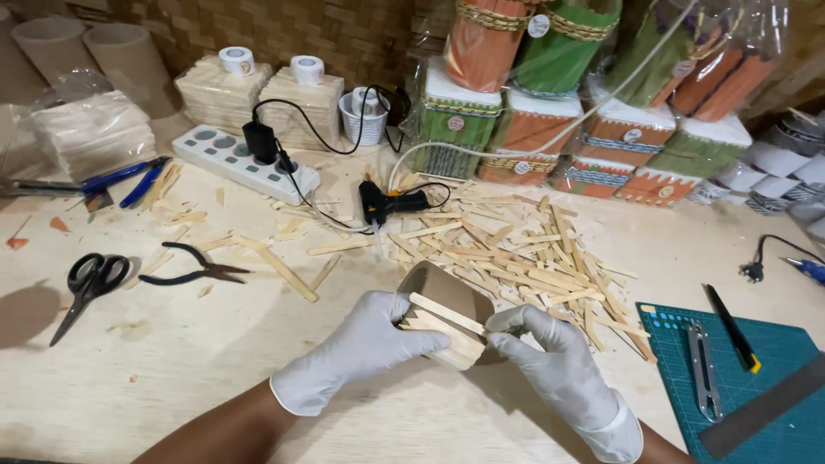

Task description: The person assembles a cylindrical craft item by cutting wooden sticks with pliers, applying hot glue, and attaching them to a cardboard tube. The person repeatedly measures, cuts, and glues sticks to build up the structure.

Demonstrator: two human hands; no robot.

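Note:
Both of my hands wear white gloves and hold a short cardboard tube (447,296) partly clad in wooden craft sticks. My left hand (365,339) grips the tube's left side with the thumb on the sticks. At the tube's right end, my right hand (550,352) presses on a wooden stick (445,313) that lies across it. A pile of loose wooden sticks (524,253) lies just beyond the tube. A black glue gun (388,204) rests behind the pile, its cord running to a white power strip (245,163).
Black scissors (86,279) and pliers (198,268) lie at the left. A green cutting mat (739,378) at the right carries a craft knife (732,328), a metal tool and a steel ruler (760,404). Finished stick-covered boxes (567,94) and stick stacks (258,94) line the back.

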